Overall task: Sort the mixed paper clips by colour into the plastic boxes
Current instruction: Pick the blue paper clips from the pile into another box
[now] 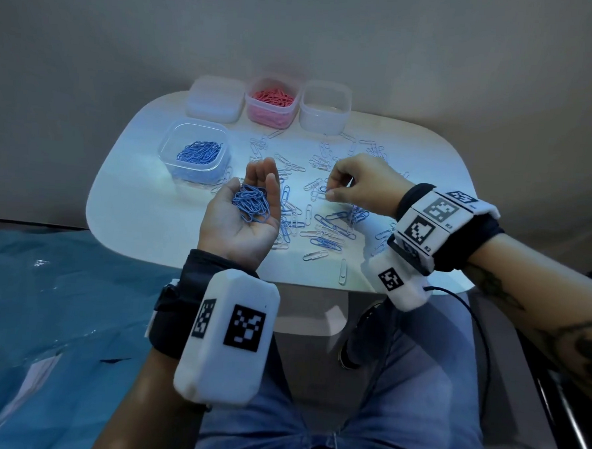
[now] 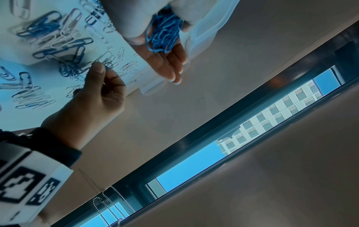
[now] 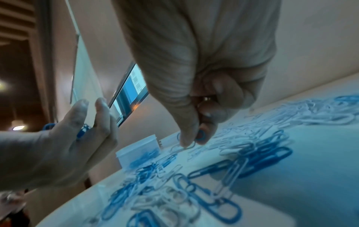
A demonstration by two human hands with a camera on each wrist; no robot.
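My left hand (image 1: 264, 172) lies palm up over the white table (image 1: 134, 198), its fingers nearly straight, with a heap of blue paper clips (image 1: 252, 205) in the palm; the left wrist view shows the same heap (image 2: 163, 35). To its right, my right hand (image 1: 330, 192) is down among the scattered blue and white clips (image 1: 329, 226). In the right wrist view its thumb and forefinger pinch a blue clip (image 3: 201, 136) just above the table. A clear box (image 1: 193, 124) at the left holds blue clips. At the back a box (image 1: 249, 98) holds pink clips.
Beside the pink box stand an empty clear box (image 1: 326, 85) on the right and a closed white box (image 1: 214, 98) on the left. Loose clips cover the table's middle and right. My knees are under the near edge, and a blue sheet (image 1: 44, 297) lies at the left.
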